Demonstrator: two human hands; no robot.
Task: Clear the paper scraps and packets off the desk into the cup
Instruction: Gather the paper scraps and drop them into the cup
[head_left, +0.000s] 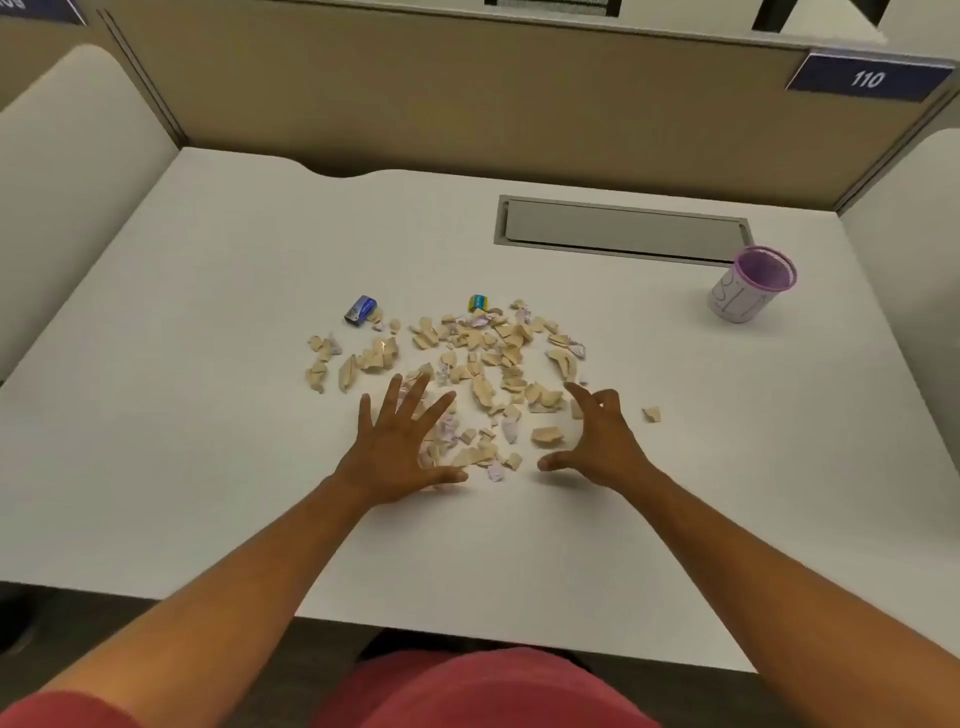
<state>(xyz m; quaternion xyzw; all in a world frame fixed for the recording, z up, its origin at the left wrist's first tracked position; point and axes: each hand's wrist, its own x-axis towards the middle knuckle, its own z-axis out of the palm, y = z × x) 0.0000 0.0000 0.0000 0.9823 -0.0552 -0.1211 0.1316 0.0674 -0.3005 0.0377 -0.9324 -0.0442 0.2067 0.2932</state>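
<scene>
Both hands wide open, holding nothing — left hand (402, 447) flat over the paper scraps (467, 364), right hand (597, 441) clawed beside them — the cup (750, 286) well apart.

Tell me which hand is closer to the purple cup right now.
Right. The right hand is spread open at the near right edge of the scraps, with the purple cup farther back to its right. The left hand lies farther left, across the pile.
</scene>
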